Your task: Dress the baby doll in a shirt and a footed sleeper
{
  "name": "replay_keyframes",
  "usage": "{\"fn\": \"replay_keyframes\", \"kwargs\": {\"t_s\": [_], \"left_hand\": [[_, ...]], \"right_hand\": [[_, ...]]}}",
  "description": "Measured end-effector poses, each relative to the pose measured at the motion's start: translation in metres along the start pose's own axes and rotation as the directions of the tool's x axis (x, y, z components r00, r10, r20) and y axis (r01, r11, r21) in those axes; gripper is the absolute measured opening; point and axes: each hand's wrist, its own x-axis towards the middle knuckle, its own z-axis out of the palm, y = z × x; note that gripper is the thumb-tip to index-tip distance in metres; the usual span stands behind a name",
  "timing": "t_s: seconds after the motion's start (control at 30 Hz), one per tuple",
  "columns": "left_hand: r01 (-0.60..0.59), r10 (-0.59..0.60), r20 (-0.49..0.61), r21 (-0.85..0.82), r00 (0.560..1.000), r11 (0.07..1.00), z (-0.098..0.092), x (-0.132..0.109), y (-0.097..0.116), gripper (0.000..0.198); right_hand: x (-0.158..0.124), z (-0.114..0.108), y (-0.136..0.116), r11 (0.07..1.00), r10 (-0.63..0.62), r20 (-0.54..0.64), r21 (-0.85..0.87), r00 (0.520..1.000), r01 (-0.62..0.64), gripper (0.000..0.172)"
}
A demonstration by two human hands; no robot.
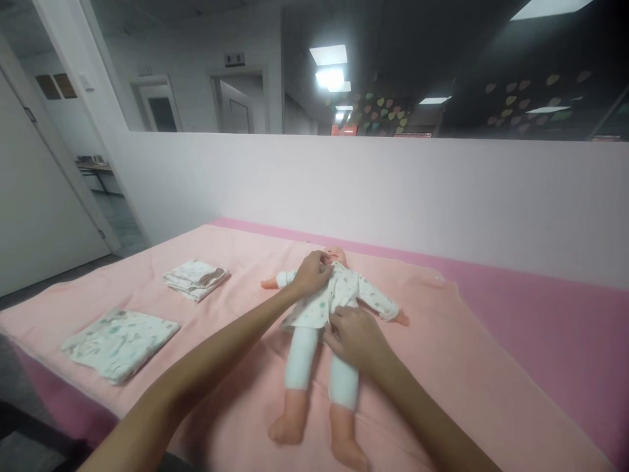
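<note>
A baby doll (314,367) lies on its back on a pink blanket (442,367), head toward the far wall, bare feet toward me. It wears a white patterned jacket (344,292) and white leggings. My left hand (310,273) pinches the jacket near the doll's collar, fingers closed on the cloth. My right hand (354,337) grips the jacket's lower hem at the doll's waist, fingers curled on the fabric. The doll's face is mostly hidden behind my left hand.
Two folded patterned cloths lie to the left on the blanket: a small one (195,278) farther back, a larger one (120,342) near the front edge. A pink wall (393,190) runs behind the bed. An open doorway is at far left.
</note>
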Motion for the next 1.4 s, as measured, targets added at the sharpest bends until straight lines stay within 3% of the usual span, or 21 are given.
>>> {"fn": "replay_keyframes", "kwargs": {"t_s": [0.1, 0.23, 0.4, 0.6, 0.73, 0.83, 0.97, 1.17, 1.4], "left_hand": [[-0.002, 0.003, 0.013, -0.03, 1.0, 1.0, -0.011, -0.028, 0.001, 0.025], [-0.081, 0.092, 0.17, -0.075, 0.981, 0.994, -0.024, -0.051, 0.004, 0.012], [-0.181, 0.204, 0.309, -0.102, 0.929, 0.978, -0.035, -0.054, 0.002, 0.026], [-0.16, 0.182, 0.33, -0.093, 0.926, 0.983, -0.03, -0.054, -0.005, 0.026], [-0.032, 0.06, 0.372, -0.08, 0.926, 0.996, -0.028, -0.047, -0.002, 0.025], [0.112, -0.045, 0.482, -0.112, 0.875, 0.987, -0.035, -0.04, 0.002, 0.023], [0.235, -0.082, 0.556, -0.21, 0.827, 0.949, -0.047, -0.038, 0.003, 0.03], [0.309, -0.046, 0.527, -0.424, 0.849, 0.852, -0.045, -0.042, -0.009, 0.036], [0.257, -0.056, 0.426, -0.431, 0.903, 0.865, -0.034, -0.048, -0.009, 0.037]], "right_hand": [[-0.001, -0.005, 0.0, 0.995, 0.026, 0.011, 0.094, 1.0, -0.027, 0.038], [0.0, -0.011, 0.001, 0.947, 0.144, -0.045, 0.296, 0.989, -0.124, 0.037], [0.001, -0.005, 0.01, 0.89, 0.242, -0.15, 0.429, 0.959, -0.157, 0.014], [0.002, 0.004, 0.026, 0.794, 0.344, -0.027, 0.542, 0.938, -0.276, 0.028], [0.012, 0.0, 0.035, 0.732, 0.366, 0.068, 0.595, 0.928, -0.332, 0.03], [0.023, -0.002, 0.041, 0.711, 0.346, 0.132, 0.609, 0.929, -0.352, 0.028], [0.03, 0.003, 0.045, 0.727, 0.328, 0.054, 0.623, 0.943, -0.288, 0.025], [0.029, 0.014, 0.045, 0.787, 0.27, -0.13, 0.601, 0.954, -0.141, 0.021], [0.027, 0.017, 0.05, 0.743, 0.296, -0.114, 0.652, 0.948, -0.154, 0.017]]}}
